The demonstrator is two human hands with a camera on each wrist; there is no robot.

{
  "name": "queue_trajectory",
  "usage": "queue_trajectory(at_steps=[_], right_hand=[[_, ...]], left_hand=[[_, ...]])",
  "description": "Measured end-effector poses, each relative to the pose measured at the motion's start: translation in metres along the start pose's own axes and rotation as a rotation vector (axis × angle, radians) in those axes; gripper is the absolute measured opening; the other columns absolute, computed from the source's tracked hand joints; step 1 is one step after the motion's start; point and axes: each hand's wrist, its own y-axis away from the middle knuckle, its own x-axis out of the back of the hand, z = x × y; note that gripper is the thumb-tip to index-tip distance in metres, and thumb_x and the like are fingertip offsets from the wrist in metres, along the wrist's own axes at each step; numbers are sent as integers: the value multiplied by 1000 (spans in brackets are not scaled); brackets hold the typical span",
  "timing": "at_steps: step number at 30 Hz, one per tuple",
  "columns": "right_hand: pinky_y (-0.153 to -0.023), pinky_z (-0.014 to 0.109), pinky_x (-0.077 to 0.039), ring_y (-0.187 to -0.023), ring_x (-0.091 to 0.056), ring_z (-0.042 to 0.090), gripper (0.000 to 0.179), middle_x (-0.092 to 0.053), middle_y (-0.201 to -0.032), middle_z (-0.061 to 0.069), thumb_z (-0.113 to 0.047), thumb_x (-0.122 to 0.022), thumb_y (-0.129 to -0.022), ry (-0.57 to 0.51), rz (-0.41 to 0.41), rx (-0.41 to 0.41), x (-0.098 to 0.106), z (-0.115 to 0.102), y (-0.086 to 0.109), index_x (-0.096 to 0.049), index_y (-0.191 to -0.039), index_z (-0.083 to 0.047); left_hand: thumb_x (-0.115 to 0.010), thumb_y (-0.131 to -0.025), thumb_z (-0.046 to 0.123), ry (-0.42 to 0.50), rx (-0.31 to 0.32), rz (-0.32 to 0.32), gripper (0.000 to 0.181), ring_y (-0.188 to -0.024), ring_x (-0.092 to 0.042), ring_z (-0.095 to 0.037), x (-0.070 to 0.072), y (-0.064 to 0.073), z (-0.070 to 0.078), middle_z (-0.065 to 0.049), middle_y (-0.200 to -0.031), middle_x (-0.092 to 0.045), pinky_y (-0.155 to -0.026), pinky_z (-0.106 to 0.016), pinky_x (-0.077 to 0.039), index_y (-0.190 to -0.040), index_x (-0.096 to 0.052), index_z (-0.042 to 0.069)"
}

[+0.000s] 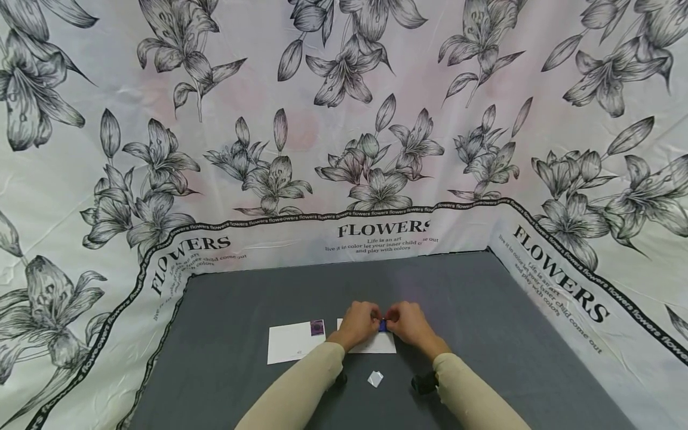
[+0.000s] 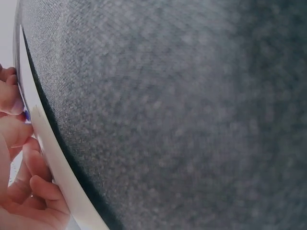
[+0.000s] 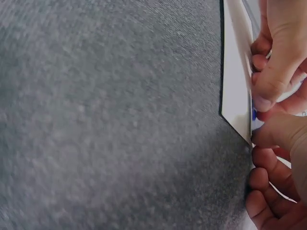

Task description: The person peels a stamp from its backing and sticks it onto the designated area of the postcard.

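Note:
In the head view, both hands meet over the upper right corner of a white envelope [image 1: 378,345]. A small blue stamp [image 1: 383,326] shows between the fingertips. My left hand [image 1: 359,325] lies across the envelope, its thumb and forefinger pinching the stamp's left side. From the right, my right hand [image 1: 411,322] pinches the other side, its remaining fingers curled down beside the envelope's edge. In the right wrist view only a sliver of the blue stamp [image 3: 254,114] shows between the two thumbs; fingers hide the rest.
To the left lies another white envelope [image 1: 292,343] with a purple stamp [image 1: 318,328] at its upper right corner. A small white paper piece [image 1: 375,378] sits nearer, between the forearms. Beyond the grey tabletop [image 1: 242,304] hangs a flower-printed cloth [image 1: 301,179].

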Motion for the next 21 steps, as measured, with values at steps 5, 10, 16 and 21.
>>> queue_trajectory(at_steps=[5,10,16,21], right_hand=[[-72,36,-59,-74,-65,11,7,-76,-81,-2,-5,-86,-87,21,-19,4,2,-2,0,-83,-91,-10],[-67,34,-53,-71,-60,10,9,-71,-76,-6,-10,-90,-85,46,-37,19,4,-1,-1,-83,-89,-12],[-66,32,-54,-71,-63,8,14,-74,-77,-5,-17,-94,-83,70,-47,82,6,3,-2,-84,-91,-11],[-65,32,-56,-70,-66,9,11,-77,-78,-4,-13,-91,-82,83,-49,120,8,7,-2,-85,-92,-12]], left_hand=[[-81,-84,16,-1,14,-50,9,-70,-56,-8,3,0,2,7,-82,-71,-64,-29,-48,-91,-81,21],[-87,-86,21,-6,35,-109,12,-68,-55,-8,2,-1,1,9,-78,-64,-61,-27,-46,-98,-82,20],[-88,-88,24,-27,35,-121,15,-68,-56,-9,4,-2,1,8,-79,-66,-61,-28,-47,-101,-84,19],[-89,-89,23,-32,40,-123,15,-69,-57,-9,0,-3,-2,7,-83,-71,-63,-27,-47,-103,-86,19]])
